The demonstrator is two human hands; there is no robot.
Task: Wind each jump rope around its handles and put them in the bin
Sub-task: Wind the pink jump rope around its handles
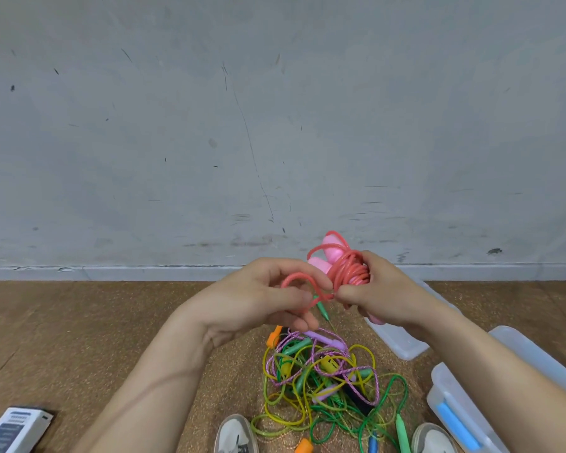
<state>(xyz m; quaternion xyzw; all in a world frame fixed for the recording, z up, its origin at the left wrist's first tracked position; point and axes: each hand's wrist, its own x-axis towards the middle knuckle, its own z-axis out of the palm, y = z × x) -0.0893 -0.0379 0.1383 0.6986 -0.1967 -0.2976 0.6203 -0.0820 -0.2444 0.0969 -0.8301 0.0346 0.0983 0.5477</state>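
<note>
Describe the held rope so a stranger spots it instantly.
Where grey wall meets brown floor, the right hand grips a red rope coiled round pink handles; the left hand pinches its loose loop. Unlike the tangled green, yellow and purple pile below, it's red and coiled.

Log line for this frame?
step: winding | left hand: pinches red rope | right hand: grips pink handles | rope pile: on floor

Both hands (321, 292) gripping coiled red jump rope (347, 269), tangled ropes (324, 380) below

Rope pile (324, 380) on floor (111, 338); bin (464, 407) right; box (13, 431) left
</note>
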